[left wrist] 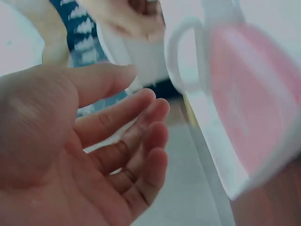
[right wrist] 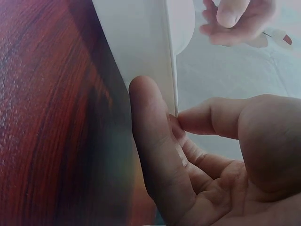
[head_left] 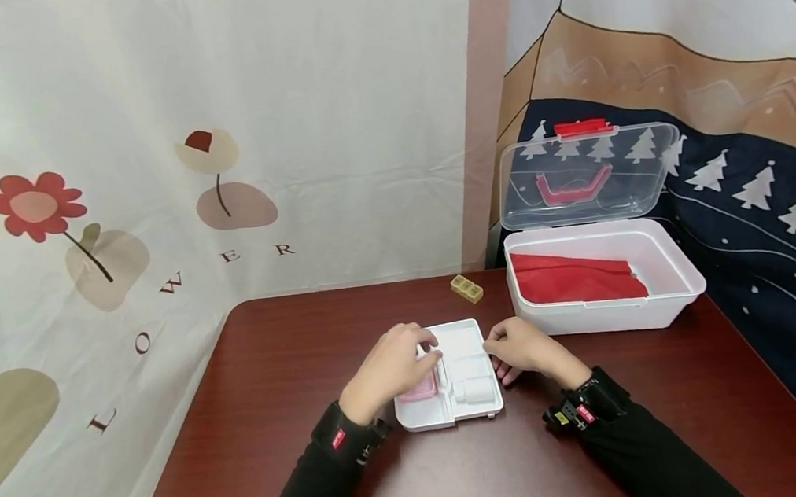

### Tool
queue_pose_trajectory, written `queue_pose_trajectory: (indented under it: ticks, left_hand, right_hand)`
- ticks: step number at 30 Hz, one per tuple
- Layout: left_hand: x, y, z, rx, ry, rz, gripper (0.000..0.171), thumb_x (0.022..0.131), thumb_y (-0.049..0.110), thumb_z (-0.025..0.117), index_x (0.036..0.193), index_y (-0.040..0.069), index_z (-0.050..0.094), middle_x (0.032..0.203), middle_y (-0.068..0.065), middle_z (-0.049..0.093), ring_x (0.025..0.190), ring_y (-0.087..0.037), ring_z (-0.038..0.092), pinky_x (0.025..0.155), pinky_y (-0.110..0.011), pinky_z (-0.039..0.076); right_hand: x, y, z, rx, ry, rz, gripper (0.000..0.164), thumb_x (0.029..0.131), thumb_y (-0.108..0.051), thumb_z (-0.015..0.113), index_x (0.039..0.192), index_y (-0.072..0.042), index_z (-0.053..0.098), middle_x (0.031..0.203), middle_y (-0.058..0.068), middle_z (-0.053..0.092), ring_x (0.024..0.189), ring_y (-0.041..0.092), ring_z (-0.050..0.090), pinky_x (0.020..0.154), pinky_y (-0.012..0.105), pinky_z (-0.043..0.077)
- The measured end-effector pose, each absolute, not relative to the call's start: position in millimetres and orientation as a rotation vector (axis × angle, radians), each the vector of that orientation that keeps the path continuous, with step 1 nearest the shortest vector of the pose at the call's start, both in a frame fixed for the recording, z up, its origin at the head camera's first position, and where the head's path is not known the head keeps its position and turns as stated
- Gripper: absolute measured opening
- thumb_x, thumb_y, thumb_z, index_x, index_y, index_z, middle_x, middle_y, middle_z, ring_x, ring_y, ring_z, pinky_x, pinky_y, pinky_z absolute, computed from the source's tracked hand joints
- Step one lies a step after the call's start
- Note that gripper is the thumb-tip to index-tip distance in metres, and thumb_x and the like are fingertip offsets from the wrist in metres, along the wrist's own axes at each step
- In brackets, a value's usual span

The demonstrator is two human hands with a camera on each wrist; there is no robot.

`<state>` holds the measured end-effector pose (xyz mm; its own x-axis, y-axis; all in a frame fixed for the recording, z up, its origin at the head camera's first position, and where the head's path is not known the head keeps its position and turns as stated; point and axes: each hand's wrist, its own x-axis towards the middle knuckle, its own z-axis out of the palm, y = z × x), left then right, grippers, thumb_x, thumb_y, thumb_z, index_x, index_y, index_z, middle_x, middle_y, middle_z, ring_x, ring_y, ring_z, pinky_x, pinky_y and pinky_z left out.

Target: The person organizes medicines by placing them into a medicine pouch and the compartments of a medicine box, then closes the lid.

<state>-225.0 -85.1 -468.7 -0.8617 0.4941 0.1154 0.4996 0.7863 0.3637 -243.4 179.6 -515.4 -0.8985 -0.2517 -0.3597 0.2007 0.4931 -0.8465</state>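
A flat white compartment case (head_left: 469, 344) lies on the table between the hands, its wells facing up. Part of its left half carries a pink panel (left wrist: 249, 94), partly covered by the left hand in the head view. Above that half is the left hand (head_left: 395, 361), with its fingers loosely bent and nothing between thumb and fingers in the left wrist view. At the right edge of the case, the right hand (head_left: 520, 345) pinches the rim between thumb and fingers; the right wrist view shows the thumb (right wrist: 209, 117) against the edge and a finger along the side wall.
Back right stands a white storage bin (head_left: 599, 315) holding a red cloth (head_left: 574, 276). Its clear lid (head_left: 586, 173) with a red latch is raised behind it. A small yellowish block (head_left: 467, 288) with cups lies near the table's back edge. Printed curtains hang behind the table.
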Motion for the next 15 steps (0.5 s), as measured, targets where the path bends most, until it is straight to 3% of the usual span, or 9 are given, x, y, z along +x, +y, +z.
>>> queue_pose_trajectory:
  ticks: [3, 6, 11, 15]
  left_hand:
    - [-232.7, -100.2, -471.0, -0.617, -3.018, -0.645, 0.024, 0.103, 0.026, 0.075, 0.12, 0.009, 0.082, 0.094, -0.001, 0.075, 0.085, -0.017, 0.065, 0.079, -0.036, 0.055]
    - [-237.9, -114.3, -475.3, -0.402, -3.103, -0.621, 0.03, 0.104, 0.028, 0.074, 0.126, 0.008, 0.078, 0.094, -0.004, 0.074, 0.083, -0.019, 0.063, 0.078, -0.038, 0.055]
    - [-242.6, -128.6, -483.1, -0.29, -3.18, -0.58, 0.039, 0.106, 0.028, 0.07, 0.135, 0.003, 0.074, 0.124, -0.017, 0.08, 0.104, -0.033, 0.074, 0.097, -0.054, 0.061]
    - [-244.4, -132.9, -487.8, -0.3, -3.207, -0.615, 0.041, 0.106, 0.025, 0.068, 0.139, 0.002, 0.073, 0.135, -0.02, 0.077, 0.112, -0.035, 0.074, 0.102, -0.055, 0.06]
  right_hand:
    - [-242.3, 180.1, -515.4, -0.035, 2.308, -1.387, 0.017, 0.106, -0.013, 0.061, 0.101, 0.002, 0.07, 0.079, 0.014, 0.069, 0.062, 0.019, 0.07, 0.059, 0.037, 0.065]
    - [-241.4, 180.5, -514.1, -0.037, 2.312, -1.383, 0.017, 0.106, -0.013, 0.062, 0.101, 0.001, 0.07, 0.079, 0.014, 0.069, 0.063, 0.019, 0.07, 0.059, 0.037, 0.065]
    - [-240.9, 179.9, -511.9, -0.055, 2.334, -1.396, 0.016, 0.107, -0.014, 0.063, 0.103, 0.001, 0.069, 0.078, 0.013, 0.068, 0.061, 0.018, 0.069, 0.058, 0.036, 0.065]
    - [-242.1, 177.5, -511.6, -0.102, 2.369, -1.434, 0.016, 0.106, -0.014, 0.063, 0.106, 0.001, 0.068, 0.076, 0.013, 0.067, 0.059, 0.017, 0.067, 0.056, 0.035, 0.064]
